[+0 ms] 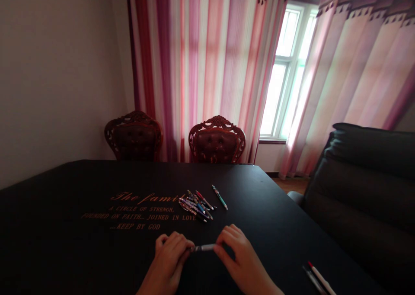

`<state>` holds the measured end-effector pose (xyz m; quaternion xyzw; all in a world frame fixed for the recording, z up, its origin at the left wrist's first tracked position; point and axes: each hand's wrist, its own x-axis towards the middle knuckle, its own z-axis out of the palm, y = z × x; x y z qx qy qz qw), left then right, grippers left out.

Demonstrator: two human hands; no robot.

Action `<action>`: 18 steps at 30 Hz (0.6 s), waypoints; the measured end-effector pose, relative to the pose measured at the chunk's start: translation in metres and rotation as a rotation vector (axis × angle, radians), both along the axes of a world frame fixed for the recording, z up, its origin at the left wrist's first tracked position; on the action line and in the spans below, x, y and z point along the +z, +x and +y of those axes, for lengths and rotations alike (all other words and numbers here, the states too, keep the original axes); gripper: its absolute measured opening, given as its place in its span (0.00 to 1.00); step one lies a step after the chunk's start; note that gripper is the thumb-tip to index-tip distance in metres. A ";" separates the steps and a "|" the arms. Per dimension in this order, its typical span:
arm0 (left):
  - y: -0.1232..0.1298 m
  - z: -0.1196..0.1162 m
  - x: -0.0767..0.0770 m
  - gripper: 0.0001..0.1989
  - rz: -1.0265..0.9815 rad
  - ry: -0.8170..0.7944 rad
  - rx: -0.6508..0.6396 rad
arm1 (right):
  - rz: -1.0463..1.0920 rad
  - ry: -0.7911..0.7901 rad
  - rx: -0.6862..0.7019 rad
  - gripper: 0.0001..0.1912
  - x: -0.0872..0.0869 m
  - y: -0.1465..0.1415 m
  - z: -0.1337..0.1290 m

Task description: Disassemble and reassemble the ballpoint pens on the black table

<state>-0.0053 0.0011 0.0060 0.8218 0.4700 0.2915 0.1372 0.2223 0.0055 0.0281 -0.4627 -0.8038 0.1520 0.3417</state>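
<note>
A light-coloured pen (205,247) lies level between my two hands, above the black table (81,260). The fingers of my left hand (171,258) pinch its left end. At its right end, the thumb and fingers of my right hand (236,254) close on it. Beyond my hands sits a loose pile of several pens (196,205) in mixed colours. One teal patterned pen (220,197) lies apart, just right of the pile.
Near the right front edge lie a red-tipped white pen (320,277) and a darker pen (314,280). Two carved chairs (217,145) stand behind the table, and a black leather armchair (366,200) stands at the right.
</note>
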 end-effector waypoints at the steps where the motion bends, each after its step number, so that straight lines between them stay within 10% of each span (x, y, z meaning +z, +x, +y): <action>1: 0.000 0.000 0.000 0.09 0.001 0.002 -0.001 | -0.013 0.003 0.000 0.08 0.001 0.000 0.000; 18: -0.002 0.001 -0.003 0.10 -0.050 0.029 -0.020 | -0.058 0.005 -0.016 0.10 0.002 0.000 0.000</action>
